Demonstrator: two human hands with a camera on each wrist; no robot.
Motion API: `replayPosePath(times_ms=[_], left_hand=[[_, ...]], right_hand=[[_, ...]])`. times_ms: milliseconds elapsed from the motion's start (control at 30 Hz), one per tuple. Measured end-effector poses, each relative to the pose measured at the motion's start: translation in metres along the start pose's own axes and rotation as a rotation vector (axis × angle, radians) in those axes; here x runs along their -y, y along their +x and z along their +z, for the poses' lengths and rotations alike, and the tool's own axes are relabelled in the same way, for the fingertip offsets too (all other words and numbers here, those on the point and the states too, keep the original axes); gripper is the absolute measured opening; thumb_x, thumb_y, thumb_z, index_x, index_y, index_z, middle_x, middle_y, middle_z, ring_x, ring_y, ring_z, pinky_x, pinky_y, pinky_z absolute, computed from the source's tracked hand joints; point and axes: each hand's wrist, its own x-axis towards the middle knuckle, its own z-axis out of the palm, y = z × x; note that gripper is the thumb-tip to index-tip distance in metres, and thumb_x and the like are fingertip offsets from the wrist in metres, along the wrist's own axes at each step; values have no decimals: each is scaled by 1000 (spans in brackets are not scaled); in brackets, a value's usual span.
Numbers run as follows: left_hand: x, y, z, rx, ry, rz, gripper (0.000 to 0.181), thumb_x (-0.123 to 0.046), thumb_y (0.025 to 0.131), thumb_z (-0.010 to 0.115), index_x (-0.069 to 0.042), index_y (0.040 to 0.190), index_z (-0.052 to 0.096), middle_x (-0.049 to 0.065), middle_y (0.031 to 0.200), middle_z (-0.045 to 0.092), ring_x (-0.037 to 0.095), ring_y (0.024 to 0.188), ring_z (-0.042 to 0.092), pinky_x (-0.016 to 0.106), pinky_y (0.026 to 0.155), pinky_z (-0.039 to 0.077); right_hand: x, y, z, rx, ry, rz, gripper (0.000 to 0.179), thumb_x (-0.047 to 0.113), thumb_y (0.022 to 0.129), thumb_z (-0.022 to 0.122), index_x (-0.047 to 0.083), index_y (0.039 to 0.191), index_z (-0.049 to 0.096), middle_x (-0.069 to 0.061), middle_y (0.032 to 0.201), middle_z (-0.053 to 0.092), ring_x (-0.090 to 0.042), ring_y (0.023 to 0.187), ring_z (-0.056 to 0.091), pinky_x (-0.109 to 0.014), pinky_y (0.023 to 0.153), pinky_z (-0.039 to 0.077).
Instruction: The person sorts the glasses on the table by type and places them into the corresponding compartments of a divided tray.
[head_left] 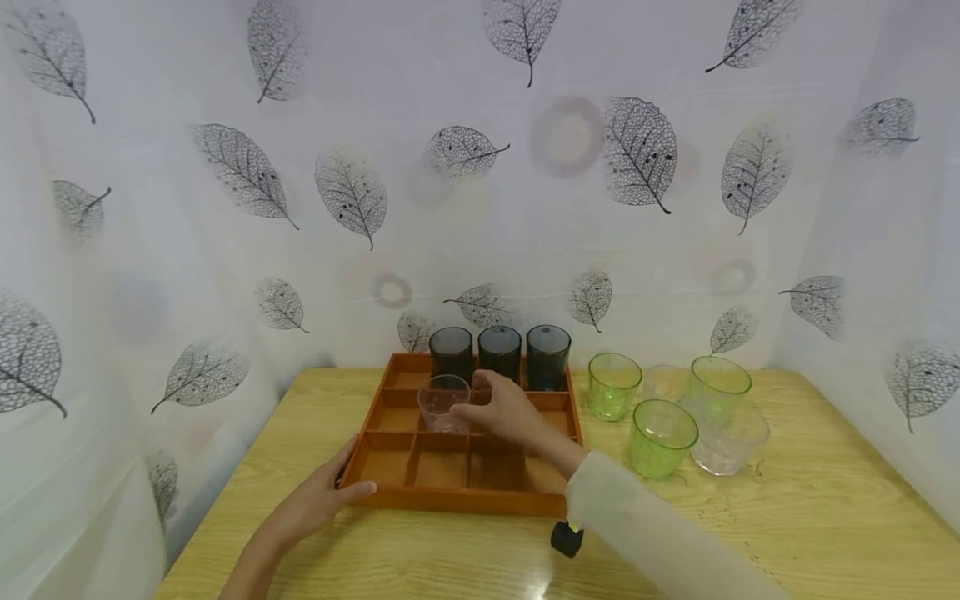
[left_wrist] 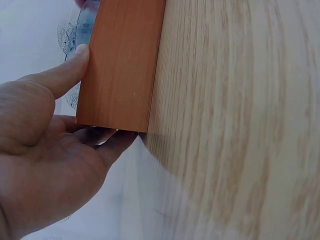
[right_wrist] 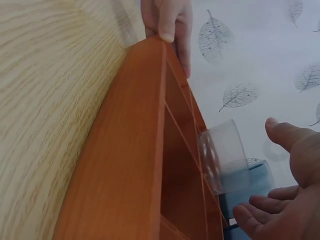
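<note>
Behind and to both sides, white cloth backdrop (head_left: 435,92) printed with dark skeleton leaves. Before it, pale yellow wood-grain desk (head_left: 825,533). Carries an orange-brown rectangular wooden tray (head_left: 457,500), divided into three rows of four compartments. Across the tray from the right, long cream sleeve (head_left: 652,525) and, beyond its cuff, bare right hand (head_left: 506,410). Grip released, thumb and fingers parted beside a colourless transparent round tumbler (head_left: 442,408), just apart from it in the right wrist view. At the tray's front left corner, bare left hand (head_left: 322,497). Grip clamped on that corner, thumb on the rim, other fingers around the side wall. Upright in the back row, filling the three rightmost compartments, smoky blue-grey tumblers (head_left: 499,354). On the desk right of the tray, grouped close together, three transparent green tumblers (head_left: 663,442) and two more colourless tumblers (head_left: 727,450). In the middle row, second compartment from the left, the colourless round tumbler, opening upward, rim above the dividers. Near the sleeve's cuff, small black block (head_left: 567,540).
</note>
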Motion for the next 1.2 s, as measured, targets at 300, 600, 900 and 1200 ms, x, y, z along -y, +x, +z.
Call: replayPosePath(times_ms=[300,600,900,1200], left_hand=[[0,0,0,-2,22,4,92,-32,104,64,2,164,3,29,168,5,51,151,12,68,117,23],[-1,-1,-1,-11,-12,3,94,-35,104,64,0,165,2,25,170,4,48,153,11,66,119,19],[-2,0,-1,-8,2,8,94,-35,104,64,0,165,2,26,169,5,48,152,13,67,119,20],[-2,-2,0,-7,4,11,93,-32,104,65,1,165,3,28,168,7,49,151,16,66,118,22]], right_hand=[[0,-24,-24,-26,53,-12,74,37,96,76,-1,152,48,-16,142,60,-33,130,58,-53,105,49],[-9,-51,-41,-35,84,-25,69,32,96,76,0,151,49,-15,139,62,-32,124,62,-48,101,53],[-17,-82,-73,-40,110,-72,63,25,100,71,-5,150,47,-19,139,61,-35,123,62,-44,102,52],[-36,-122,-110,-124,50,-51,59,23,99,73,-4,148,51,-17,133,65,-32,114,66,-28,90,56]])
